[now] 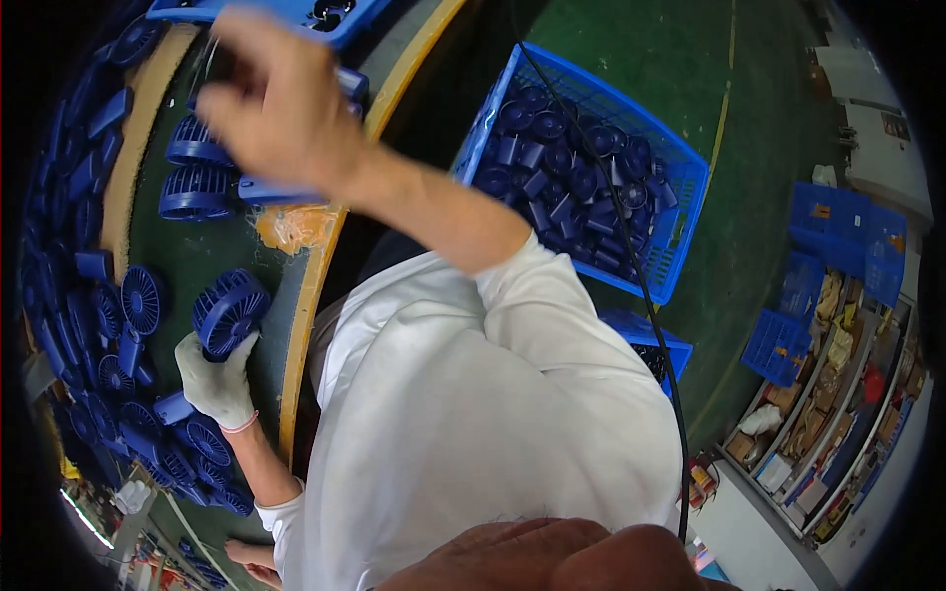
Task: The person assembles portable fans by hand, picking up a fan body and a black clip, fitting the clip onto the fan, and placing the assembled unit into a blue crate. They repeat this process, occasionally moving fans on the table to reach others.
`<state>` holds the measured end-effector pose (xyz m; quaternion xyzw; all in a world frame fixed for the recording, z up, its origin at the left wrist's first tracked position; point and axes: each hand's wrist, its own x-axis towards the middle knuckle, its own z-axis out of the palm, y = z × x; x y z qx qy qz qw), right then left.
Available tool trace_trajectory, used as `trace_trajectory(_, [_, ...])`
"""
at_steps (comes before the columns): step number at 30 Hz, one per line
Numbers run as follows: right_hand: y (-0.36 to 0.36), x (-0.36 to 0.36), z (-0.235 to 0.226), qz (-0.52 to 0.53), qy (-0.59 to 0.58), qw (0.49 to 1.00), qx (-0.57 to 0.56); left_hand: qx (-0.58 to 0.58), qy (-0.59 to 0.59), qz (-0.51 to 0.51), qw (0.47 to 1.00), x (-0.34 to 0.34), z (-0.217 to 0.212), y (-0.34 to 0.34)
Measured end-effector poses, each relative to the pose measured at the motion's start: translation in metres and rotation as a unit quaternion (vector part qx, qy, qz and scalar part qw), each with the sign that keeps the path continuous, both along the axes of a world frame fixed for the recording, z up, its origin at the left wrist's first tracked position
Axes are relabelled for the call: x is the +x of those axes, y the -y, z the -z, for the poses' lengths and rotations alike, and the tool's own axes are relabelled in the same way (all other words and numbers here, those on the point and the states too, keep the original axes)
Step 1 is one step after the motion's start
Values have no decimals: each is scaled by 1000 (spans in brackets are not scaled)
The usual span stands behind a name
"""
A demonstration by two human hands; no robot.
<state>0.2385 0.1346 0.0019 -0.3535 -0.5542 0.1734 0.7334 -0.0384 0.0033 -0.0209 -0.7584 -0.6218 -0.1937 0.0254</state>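
The ribbed, round blue plastic fan head (232, 307) sits over the green-topped bench (192, 244), gripped low by the left hand (217, 382) in its white fabric glove. The bare right hand (281, 113) blurs above two slatted, drum-shaped fan heads (197, 190), fingers curved and parted; I can't tell whether it holds anything.

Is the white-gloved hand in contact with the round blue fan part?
Touching. The head view shows the white-gloved hand gripping the lower edge of the round blue fan part, with no gap between them.
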Motion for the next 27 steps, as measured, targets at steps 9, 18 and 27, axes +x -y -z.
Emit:
trace_trajectory(9, [108, -76, 30, -221, -104, 966, -84, -69, 27, 23, 997, 7, -1, 8])
trace_trajectory(18, [116, -75, 40, -252, -154, 946, -136, -33, 42, -60, 997, 0, -9, 2])
trace_trajectory(27, [122, -90, 28, -428, -243, 830, -261, -101, 640, -108, 754, 5, -4, 21])
